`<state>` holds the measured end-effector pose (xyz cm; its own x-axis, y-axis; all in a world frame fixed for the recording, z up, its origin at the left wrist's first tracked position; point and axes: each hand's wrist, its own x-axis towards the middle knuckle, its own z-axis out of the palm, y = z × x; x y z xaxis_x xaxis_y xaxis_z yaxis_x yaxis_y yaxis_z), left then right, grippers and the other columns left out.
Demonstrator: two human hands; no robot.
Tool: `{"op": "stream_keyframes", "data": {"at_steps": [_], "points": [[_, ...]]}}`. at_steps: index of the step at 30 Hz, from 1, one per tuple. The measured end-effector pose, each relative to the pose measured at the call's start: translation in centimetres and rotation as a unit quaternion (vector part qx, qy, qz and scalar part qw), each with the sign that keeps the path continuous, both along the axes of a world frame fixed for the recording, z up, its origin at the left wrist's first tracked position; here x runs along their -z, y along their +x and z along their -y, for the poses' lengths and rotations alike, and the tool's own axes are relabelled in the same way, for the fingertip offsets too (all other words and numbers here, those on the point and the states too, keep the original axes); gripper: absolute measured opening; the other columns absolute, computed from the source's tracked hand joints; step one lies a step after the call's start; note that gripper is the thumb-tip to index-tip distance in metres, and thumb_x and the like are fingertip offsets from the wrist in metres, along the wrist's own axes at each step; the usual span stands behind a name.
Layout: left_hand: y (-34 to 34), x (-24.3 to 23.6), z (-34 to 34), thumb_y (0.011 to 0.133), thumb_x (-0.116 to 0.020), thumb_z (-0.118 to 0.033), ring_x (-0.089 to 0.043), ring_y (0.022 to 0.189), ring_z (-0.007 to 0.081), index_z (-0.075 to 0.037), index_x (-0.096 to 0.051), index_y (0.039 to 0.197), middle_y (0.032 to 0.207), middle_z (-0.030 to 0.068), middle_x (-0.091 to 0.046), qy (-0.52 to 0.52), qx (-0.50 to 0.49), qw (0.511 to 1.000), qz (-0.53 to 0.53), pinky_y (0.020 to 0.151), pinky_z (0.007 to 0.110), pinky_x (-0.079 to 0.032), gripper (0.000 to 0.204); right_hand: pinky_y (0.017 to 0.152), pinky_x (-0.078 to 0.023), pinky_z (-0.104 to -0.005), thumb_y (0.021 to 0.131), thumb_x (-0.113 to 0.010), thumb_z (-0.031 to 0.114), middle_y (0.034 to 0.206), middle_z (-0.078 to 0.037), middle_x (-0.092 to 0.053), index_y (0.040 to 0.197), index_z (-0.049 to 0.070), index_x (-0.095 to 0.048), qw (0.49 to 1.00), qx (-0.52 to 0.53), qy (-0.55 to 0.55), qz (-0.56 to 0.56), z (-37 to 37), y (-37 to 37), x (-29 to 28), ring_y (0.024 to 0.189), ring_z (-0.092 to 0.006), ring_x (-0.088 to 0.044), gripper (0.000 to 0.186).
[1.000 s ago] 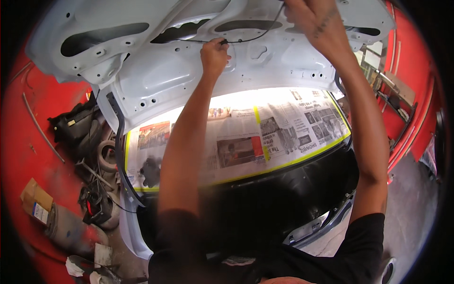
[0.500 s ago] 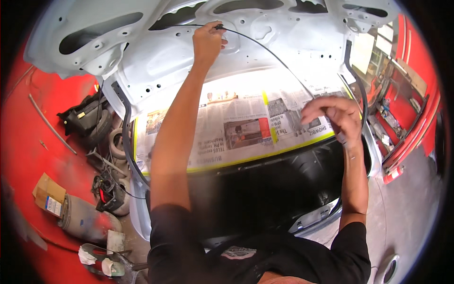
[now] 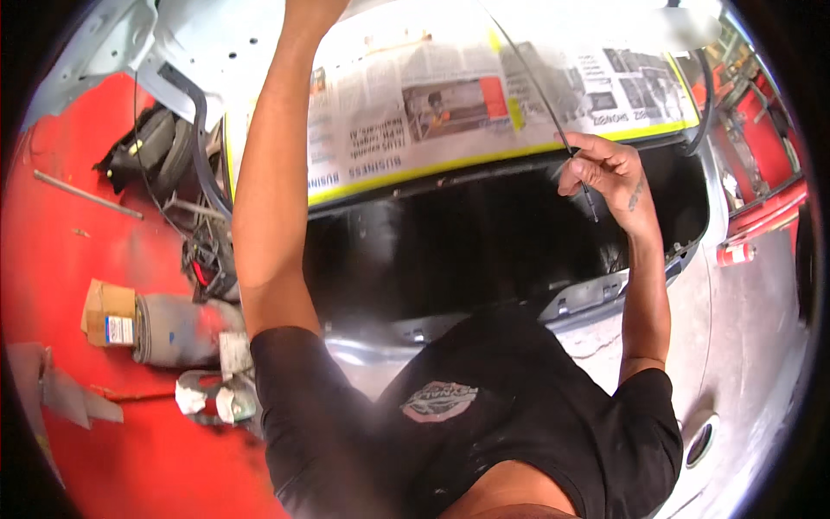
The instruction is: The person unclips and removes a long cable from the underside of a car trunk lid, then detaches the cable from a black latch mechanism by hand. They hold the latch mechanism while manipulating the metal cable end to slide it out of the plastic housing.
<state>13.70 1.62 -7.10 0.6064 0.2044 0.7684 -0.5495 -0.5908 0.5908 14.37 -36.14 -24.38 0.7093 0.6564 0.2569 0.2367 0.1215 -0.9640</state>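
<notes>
My right hand (image 3: pixel 608 176) pinches a thin black cable (image 3: pixel 546 105) close to its lower end, and a short tip hangs below the fingers. From there the cable runs up and out over the top edge of the picture. My left arm is raised toward the trunk lid. Only the back part of my left hand (image 3: pixel 316 12) shows at the top edge, its fingers cut off from view. Behind both arms, newspaper sheets (image 3: pixel 372 130) bordered with yellow tape (image 3: pixel 380 184) cover the car's rear window area. Below them gapes the dark trunk opening (image 3: pixel 432 251).
Black rubber seals (image 3: pixel 197 108) edge the opening. On the red floor at left are a tire (image 3: pixel 169 160), a grey cylinder (image 3: pixel 177 329) and a cardboard box (image 3: pixel 108 311). A red canister (image 3: pixel 735 254) lies at right, with a ring-shaped part (image 3: pixel 702 438) nearer.
The view has tipped downward, so the trunk lid and my left fingers leave the picture. My right hand, loosely open before, now pinches the cable near its end.
</notes>
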Motion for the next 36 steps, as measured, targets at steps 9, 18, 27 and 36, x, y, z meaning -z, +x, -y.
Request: {"op": "stream_keyframes", "data": {"at_steps": [9,18,27,36], "points": [[-9.0,13.1,1.5,0.096,-0.061,-0.006,-0.068,0.089,0.0205,-0.003,-0.062,0.133,0.123,0.0179,-0.066,-0.059,-0.184,0.959,-0.207,0.079,0.037,-0.058,0.037,0.065,-0.049,-0.0294,0.094,-0.065,0.000,0.075,-0.006,-0.066,0.115,0.000,-0.070,0.993,-0.062,-0.088,0.051,0.3,0.4,1.8,0.068,-0.0140,-0.062,0.022],[-20.0,22.5,-6.4,0.087,-0.075,-0.013,-0.058,0.116,0.0457,0.008,-0.059,0.130,0.127,0.0301,-0.060,0.117,-0.499,0.856,-0.067,0.103,0.052,-0.044,0.050,0.063,-0.049,-0.0263,0.094,-0.065,0.006,0.079,-0.005,-0.069,0.107,-0.001,-0.069,0.987,-0.083,-0.140,0.019,-2.4,0.0,2.8,0.069,-0.0111,-0.062,0.015],[-19.9,24.9,-11.2,0.069,-0.089,-0.059,-0.042,0.139,0.0496,0.002,-0.029,0.157,0.144,0.0364,-0.047,0.026,-0.492,0.819,-0.294,0.114,0.053,-0.038,0.123,0.068,-0.052,-0.0239,0.094,-0.068,0.013,0.084,-0.005,-0.071,0.106,-0.004,-0.068,0.975,-0.170,-0.140,0.000,-6.4,-2.0,4.1,0.076,-0.0089,-0.064,0.021],[-19.5,26.0,-12.2,0.068,-0.090,-0.050,-0.046,0.133,0.0502,0.001,-0.034,0.156,0.140,0.0371,-0.048,-0.017,-0.540,0.786,-0.300,0.111,0.052,-0.040,0.116,0.062,-0.050,-0.0231,0.093,-0.067,0.013,0.084,-0.005,-0.071,0.113,-0.002,-0.066,0.981,-0.130,-0.142,-0.017,-6.8,-2.7,4.3,0.072,-0.0086,-0.064,0.025]]}}
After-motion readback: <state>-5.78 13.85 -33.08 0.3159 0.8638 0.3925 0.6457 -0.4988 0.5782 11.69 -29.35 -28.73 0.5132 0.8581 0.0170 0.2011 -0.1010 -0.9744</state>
